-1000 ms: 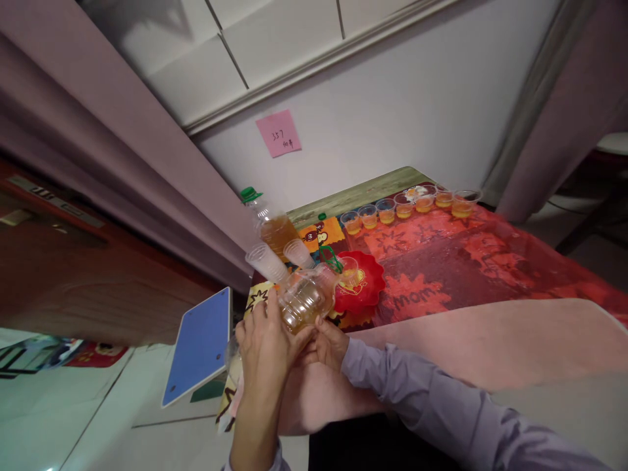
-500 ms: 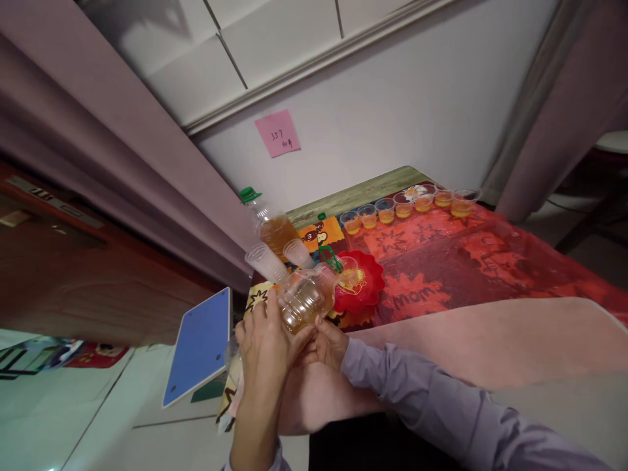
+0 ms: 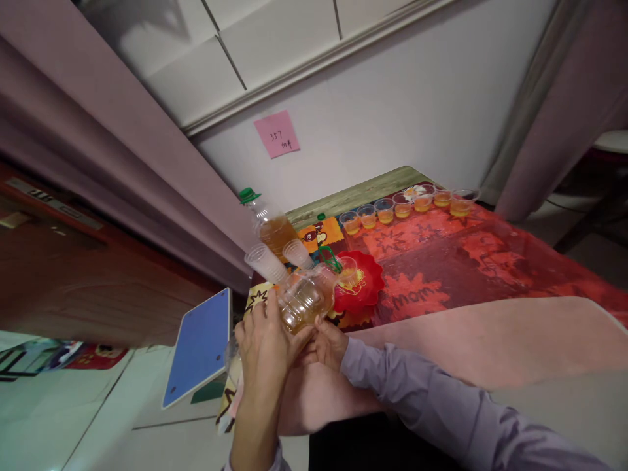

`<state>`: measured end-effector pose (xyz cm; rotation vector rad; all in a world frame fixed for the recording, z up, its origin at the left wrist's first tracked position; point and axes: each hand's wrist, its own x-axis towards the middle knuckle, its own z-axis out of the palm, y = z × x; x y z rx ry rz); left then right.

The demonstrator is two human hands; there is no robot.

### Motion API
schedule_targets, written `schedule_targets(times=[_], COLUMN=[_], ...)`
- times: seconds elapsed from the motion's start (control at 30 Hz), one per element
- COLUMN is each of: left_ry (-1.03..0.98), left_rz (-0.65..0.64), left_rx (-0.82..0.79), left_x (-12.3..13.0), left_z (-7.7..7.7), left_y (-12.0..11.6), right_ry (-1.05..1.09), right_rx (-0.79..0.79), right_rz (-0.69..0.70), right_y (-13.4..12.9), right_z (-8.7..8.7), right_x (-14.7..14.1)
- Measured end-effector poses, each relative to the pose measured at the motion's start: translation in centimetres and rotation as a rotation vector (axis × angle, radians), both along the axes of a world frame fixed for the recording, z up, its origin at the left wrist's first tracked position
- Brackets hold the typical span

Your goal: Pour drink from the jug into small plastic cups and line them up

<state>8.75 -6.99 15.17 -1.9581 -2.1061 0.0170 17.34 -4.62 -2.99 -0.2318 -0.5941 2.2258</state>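
Observation:
A large clear plastic bottle (image 3: 301, 304) with amber liquid in it lies tilted, its neck toward the red scalloped plate (image 3: 370, 297). My left hand (image 3: 265, 333) is wrapped over the bottle's near left side. At its lower right side, my right hand (image 3: 328, 343) grips the bottle, with part of the fingers hidden beneath. By the bottle's mouth, a clear plastic cup (image 3: 348, 269) stands on the red plate with some amber liquid in it. The bottle's handle looks green (image 3: 330, 258) near the neck.
A second bottle with a green cap (image 3: 277, 229) stands behind two stacks of plastic cups (image 3: 266, 263). Several cups of amber liquid (image 3: 384, 212) form a row along the table's back edge. A green cap (image 3: 321, 216) lies nearby; a blue board (image 3: 199, 347) is at the left.

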Motion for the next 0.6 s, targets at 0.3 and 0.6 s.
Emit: schedule_targets(times=[0.3, 0.6], left_ry=[0.020, 0.017], left_rz=[0.005, -0.034], left_rx=[0.014, 0.041], left_x=[-0.04, -0.58], left_z=[-0.22, -0.56], left_y=[0.02, 0.01], right_ry=[0.005, 0.006], right_rx=[0.000, 0.000], right_rz=[0.009, 0.013], right_y=[0.04, 0.00], right_z=[0.02, 0.21], right_x=[0.04, 0.13])
